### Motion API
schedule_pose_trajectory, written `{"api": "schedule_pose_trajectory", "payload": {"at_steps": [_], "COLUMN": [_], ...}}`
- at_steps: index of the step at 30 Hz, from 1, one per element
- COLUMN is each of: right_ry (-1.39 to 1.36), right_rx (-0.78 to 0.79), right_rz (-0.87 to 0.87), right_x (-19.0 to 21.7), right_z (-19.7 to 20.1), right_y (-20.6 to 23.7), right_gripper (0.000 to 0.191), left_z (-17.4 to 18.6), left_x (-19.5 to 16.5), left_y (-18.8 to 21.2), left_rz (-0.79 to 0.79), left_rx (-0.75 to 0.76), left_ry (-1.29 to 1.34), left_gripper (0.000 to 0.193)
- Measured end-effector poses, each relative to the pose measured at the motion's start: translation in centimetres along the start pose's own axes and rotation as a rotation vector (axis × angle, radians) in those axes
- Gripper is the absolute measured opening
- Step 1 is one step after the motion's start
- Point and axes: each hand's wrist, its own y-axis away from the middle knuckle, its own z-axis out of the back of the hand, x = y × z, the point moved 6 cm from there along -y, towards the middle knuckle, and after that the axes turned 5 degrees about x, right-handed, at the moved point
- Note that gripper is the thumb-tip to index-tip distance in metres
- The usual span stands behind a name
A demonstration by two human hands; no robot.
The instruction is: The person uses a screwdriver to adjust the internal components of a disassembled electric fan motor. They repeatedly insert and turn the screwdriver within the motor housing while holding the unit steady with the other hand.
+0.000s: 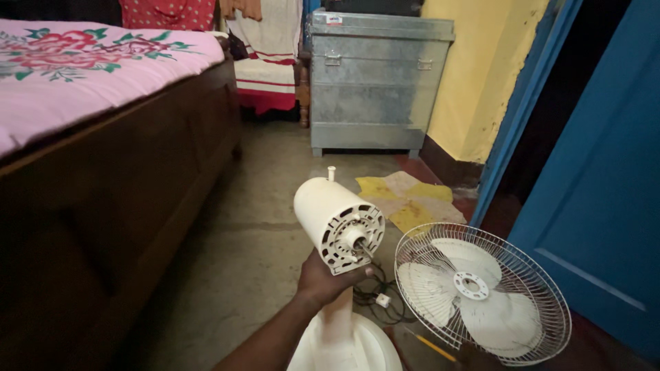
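Left hand [323, 278] at lower centre has its grip closed under the cream fan motor housing [337, 223] — shaft axis pointing lower right toward the detached fan guard with blades [481, 292] on the floor; right hand not visible.

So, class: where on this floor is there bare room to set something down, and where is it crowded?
Free: concrete floor between bed and metal trunk. Crowded: beside the fan motor, where cord, grille and cloth lie.
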Motion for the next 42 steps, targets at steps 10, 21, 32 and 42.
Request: {"api": "schedule_pose_trajectory", "payload": {"at_steps": [10,21,32,42], "right_ry": [-0.155,-0.403,-0.080,0.314], "right_rx": [-0.464,-0.710,-0.717,-0.714], "right_rz": [0.411,0.331,0.362,0.431], "right_x": [8.7,16.3,14.2,16.5], "right_z": [12.9,13.2,13.3,12.1], "right_y": [16.2,24.2,21.8,21.7], "right_gripper": [0.027,0.027,0.037,0.037], "left_z": [0.2,-1.4,-1.4,-1.6], "left_x": [1.3,4.2,3.6,3.1], "left_y": [-1.9,-4.3,-3.6,-3.2], "left_rz": [0.092,-0.075,-0.032,-0.027], "left_rx": [-0.196,-0.023,-0.026,-0.019], "left_ry": [-0.097,-0.166,-0.094,-0.100], "left_gripper": [0.087,0.066,0.065,0.066]}}
